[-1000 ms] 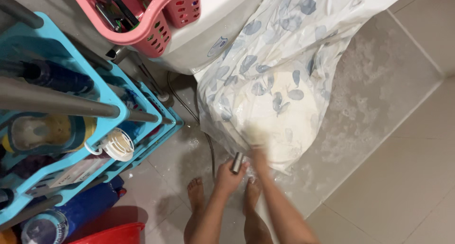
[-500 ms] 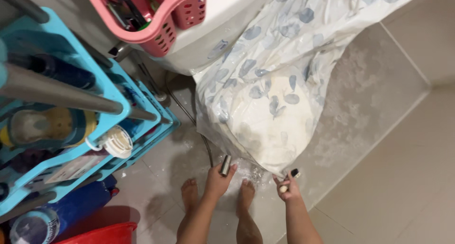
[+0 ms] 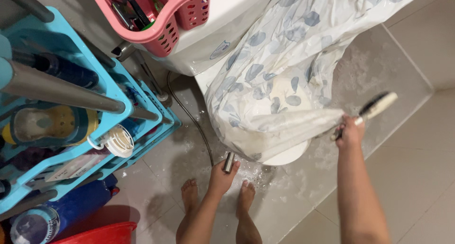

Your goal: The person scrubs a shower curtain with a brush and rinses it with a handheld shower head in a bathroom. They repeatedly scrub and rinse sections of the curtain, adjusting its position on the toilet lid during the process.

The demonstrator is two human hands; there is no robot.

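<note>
My left hand grips a short metal spray nozzle on a thin hose, low in front of a white toilet bowl. My right hand is out to the right. It holds a white-handled brush and pinches the lower edge of a white shower curtain with blue leaves. The curtain drapes over the toilet and is pulled taut sideways, baring the bowl's front rim. My bare feet stand on wet, foamy tiles.
A blue plastic shelf rack with bottles and a metal pole fills the left. A pink basket sits on the toilet tank. A red basin and a blue bottle lie bottom left. Foam covers the floor on the right.
My right hand has swung from the curtain's bottom edge up and to the right, dragging the curtain edge with it and uncovering the bowl's rim. The left hand has stayed put.
</note>
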